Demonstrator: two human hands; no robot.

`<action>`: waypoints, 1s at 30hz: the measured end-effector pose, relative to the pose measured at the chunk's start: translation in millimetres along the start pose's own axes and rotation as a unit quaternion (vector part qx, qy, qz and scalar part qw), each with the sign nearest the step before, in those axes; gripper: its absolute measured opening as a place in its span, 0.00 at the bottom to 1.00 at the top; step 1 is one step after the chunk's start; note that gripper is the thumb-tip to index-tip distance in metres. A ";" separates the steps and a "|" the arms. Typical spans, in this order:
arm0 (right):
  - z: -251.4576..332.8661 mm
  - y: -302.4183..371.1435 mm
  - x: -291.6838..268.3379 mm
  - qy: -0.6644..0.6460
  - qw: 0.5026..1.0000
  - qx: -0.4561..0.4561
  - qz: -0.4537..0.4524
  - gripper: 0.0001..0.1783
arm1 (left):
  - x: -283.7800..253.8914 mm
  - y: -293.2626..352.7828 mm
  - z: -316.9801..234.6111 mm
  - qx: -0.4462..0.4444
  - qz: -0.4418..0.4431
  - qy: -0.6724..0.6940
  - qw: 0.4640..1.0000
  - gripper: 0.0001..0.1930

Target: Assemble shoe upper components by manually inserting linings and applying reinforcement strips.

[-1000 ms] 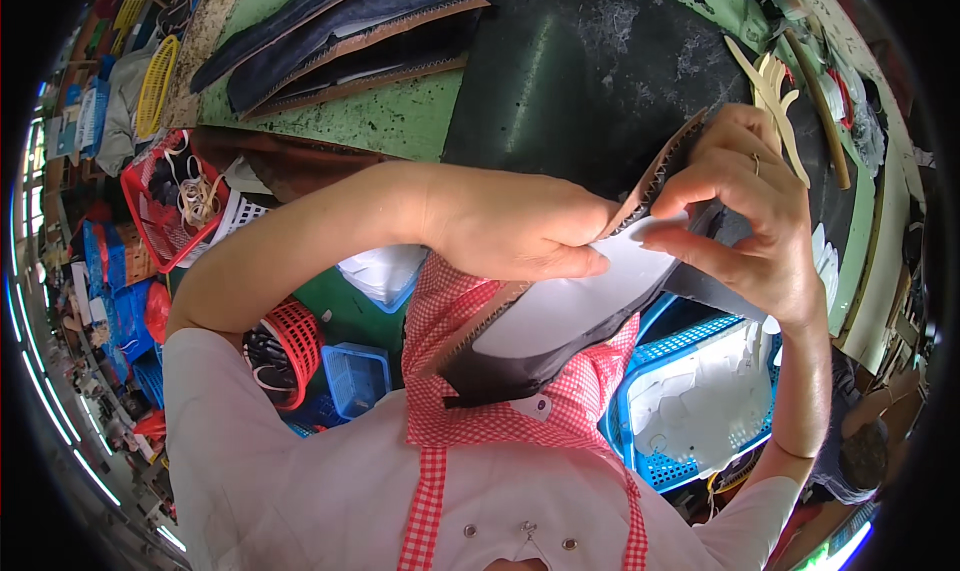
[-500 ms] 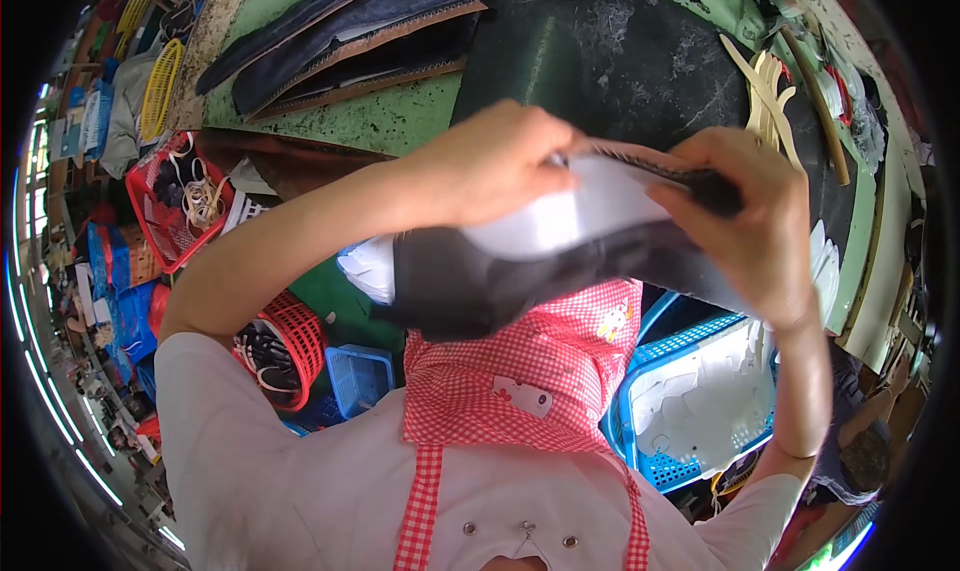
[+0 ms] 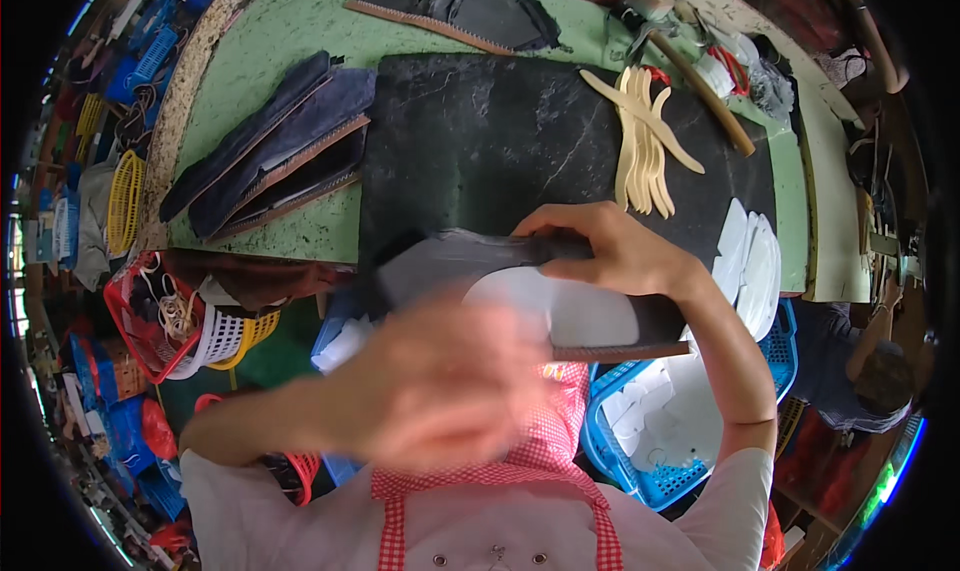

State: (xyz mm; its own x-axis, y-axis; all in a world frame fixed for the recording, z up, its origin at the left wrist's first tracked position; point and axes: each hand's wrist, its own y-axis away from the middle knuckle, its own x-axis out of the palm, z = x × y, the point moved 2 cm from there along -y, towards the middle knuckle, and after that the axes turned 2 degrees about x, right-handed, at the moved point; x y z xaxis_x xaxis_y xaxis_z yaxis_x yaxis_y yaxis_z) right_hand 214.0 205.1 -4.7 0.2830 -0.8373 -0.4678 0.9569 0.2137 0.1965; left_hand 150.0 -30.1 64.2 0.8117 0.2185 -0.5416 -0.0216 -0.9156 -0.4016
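A dark boot upper, with a white stiffener sheet on its inner face and a brown toothed strip along its near edge, is held just above the black board's front edge. My right hand grips its far edge, with the thumb over the inner face and the fingers behind. My left hand is in front of the upper's near left part, smeared by motion. Its fingers cannot be made out, nor whether it touches the upper. Similar dark uppers lie stacked on the table's left.
Pale curved sticks lie on the black board, near a wooden rod. Another dark upper lies far back. White sheets are at right, above a blue basket. A red basket stands left; another person is at far right.
My left hand has let go of the upper's far edge and come nearer my body. The upper has turned, bringing its brown edge to the near side. The view takes in more of the table.
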 end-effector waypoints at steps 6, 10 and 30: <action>-24.7 0.1 -68.3 0.137 0.914 0.015 -0.382 0.10 | 47.3 10.5 82.0 -0.195 0.076 -0.278 0.938 0.39; -68.5 -14.2 -87.2 0.444 0.773 0.006 -0.452 0.11 | 41.8 -32.3 74.4 -0.153 0.027 -0.268 0.951 0.36; 23.4 32.8 -19.3 -0.182 0.969 0.110 -0.127 0.07 | 50.2 33.0 75.0 -0.167 -0.001 -0.224 0.960 0.20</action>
State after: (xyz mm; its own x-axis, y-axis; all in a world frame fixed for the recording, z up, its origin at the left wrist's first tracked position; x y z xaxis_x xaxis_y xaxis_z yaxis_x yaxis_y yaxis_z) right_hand 238.4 216.5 30.9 -0.0400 -0.9792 -0.1987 0.9442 -0.1022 0.3132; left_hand 146.3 -24.0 -31.6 0.4769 0.2751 -0.8348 0.2289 -0.9559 -0.1842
